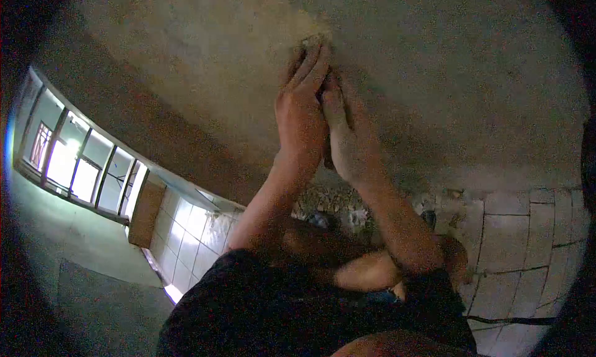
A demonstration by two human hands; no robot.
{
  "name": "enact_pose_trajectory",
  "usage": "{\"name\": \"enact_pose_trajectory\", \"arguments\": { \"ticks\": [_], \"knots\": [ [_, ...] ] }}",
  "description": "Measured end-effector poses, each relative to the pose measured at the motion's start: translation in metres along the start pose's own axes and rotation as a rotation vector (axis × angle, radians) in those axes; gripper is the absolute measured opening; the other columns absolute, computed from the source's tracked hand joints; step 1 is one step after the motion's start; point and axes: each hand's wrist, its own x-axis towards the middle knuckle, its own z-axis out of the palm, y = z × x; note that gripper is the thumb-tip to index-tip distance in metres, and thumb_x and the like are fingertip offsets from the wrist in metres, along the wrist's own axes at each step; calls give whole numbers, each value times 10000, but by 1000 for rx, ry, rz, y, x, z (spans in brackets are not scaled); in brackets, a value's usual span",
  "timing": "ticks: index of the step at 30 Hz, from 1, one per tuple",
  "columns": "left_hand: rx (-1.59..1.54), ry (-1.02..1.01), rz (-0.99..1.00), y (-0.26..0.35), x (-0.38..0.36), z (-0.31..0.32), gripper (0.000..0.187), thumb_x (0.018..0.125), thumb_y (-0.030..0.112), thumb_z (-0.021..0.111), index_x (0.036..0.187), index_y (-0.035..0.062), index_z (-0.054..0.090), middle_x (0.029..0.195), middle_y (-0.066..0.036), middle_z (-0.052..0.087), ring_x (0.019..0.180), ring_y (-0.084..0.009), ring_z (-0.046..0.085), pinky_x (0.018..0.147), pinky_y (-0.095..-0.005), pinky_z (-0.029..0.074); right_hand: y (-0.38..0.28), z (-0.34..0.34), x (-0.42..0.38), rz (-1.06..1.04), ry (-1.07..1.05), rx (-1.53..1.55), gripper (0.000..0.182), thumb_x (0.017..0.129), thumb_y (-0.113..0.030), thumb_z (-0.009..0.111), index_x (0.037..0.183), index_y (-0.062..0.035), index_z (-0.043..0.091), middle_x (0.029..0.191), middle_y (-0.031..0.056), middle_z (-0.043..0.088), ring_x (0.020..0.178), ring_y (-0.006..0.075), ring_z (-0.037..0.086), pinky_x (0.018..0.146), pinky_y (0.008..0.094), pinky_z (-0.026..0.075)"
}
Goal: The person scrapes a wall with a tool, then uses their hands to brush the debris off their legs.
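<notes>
My left hand (302, 115) is raised against a rough, stained plaster surface (248, 59), its fingers closed and pointing up. Pressed close beside it is my right hand (349, 130), also closed, with its fingers bent inward. A narrow dark thing (328, 157) shows between the two palms, its lower end poking out near the wrists. What it is, I cannot make out. At the fingertips the plaster has a pale, roughened patch (320, 37). Dim light and grain hide the finger details.
A barred window (81, 161) glows at left, near white wall tiles (186, 227). Below my arms are bare legs (369, 271) and a broken, crumbly strip (335, 202). Larger tiles (509, 233) lie at right, crossed by a black cable (512, 320).
</notes>
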Motion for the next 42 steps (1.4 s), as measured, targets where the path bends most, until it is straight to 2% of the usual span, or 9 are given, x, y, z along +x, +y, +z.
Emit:
{"name": "enact_pose_trajectory", "arguments": {
  "ticks": [4, 13, 16, 21, 30, 31, 37, 39, 42],
  "knots": [
    [17, 38, 51, -1, 10, 1, 407, 848, 18, 533, 1247, 15, 617, 1346, -156, 561, 1305, -398, 450, 1089, -435, 366, -16, -2, 3, 78, 4, 228, 556, 1029, -351, 414, 1442, 17, 365, 1460, 180, 426, 1342, 276, 404, 1126, 371, 281],
    [-92, 38, -20, 7, 12, 1, 383, 873, 43, 528, 1243, 35, 627, 1331, -158, 573, 1286, -417, 459, 1075, -447, 381, -14, -6, 9, 15, -53, 206, 524, 1041, -305, 375, 1455, 15, 346, 1490, 172, 390, 1372, 269, 366, 1140, 367, 256],
    [-111, 35, -21, 7, 10, -5, 375, 876, 56, 527, 1236, 35, 631, 1321, -161, 579, 1278, -420, 468, 1067, -451, 387, -16, -1, 5, -138, -10, 110, 524, 1044, -308, 367, 1460, 9, 342, 1496, 166, 383, 1376, 262, 359, 1142, 366, 252],
    [87, 29, 138, 3, 13, -8, 377, 871, 61, 527, 1233, 29, 630, 1316, -166, 582, 1267, -425, 481, 1063, -452, 389, -23, 0, 4, 89, -1, 186, 539, 1037, -311, 387, 1459, 20, 337, 1493, 173, 385, 1372, 269, 364, 1142, 364, 251],
    [19, 32, 131, 1, 10, -12, 406, 874, 56, 502, 1264, 34, 608, 1341, -166, 561, 1325, -408, 422, 1096, -453, 352, -7, 11, -1, -2, 14, 251, 545, 1034, -327, 394, 1450, 23, 353, 1500, 172, 374, 1386, 275, 342, 1149, 368, 240],
    [-12, -25, 46, 7, 3, -15, 415, 875, 52, 493, 1276, 37, 599, 1356, -163, 549, 1335, -407, 408, 1104, -452, 341, -11, 11, -7, -24, 11, 258, 545, 1034, -327, 394, 1450, 23, 353, 1500, 172, 374, 1386, 275, 342, 1149, 368, 240],
    [-140, -32, -20, 10, 14, -22, 448, 867, 24, 486, 1306, 36, 574, 1396, -148, 516, 1345, -410, 392, 1116, -453, 324, -41, 11, 4, -69, 72, -72, 552, 1038, -336, 383, 1459, 18, 339, 1504, 182, 366, 1390, 286, 342, 1148, 376, 243],
    [-202, -63, -92, 9, 19, -26, 456, 862, 17, 490, 1310, 33, 568, 1399, -145, 513, 1340, -413, 397, 1114, -455, 327, -45, 13, 6, -53, 58, 13, 548, 1037, -328, 386, 1464, 12, 334, 1509, 175, 360, 1392, 282, 339, 1148, 375, 244],
    [-109, -115, 19, 4, 15, -25, 463, 858, 11, 491, 1316, 27, 558, 1396, -146, 516, 1345, -422, 384, 1112, -462, 331, -42, 17, -4, 7, 43, 130, 543, 1036, -315, 391, 1471, 3, 327, 1517, 165, 352, 1396, 276, 334, 1148, 375, 246]
  ]
}}
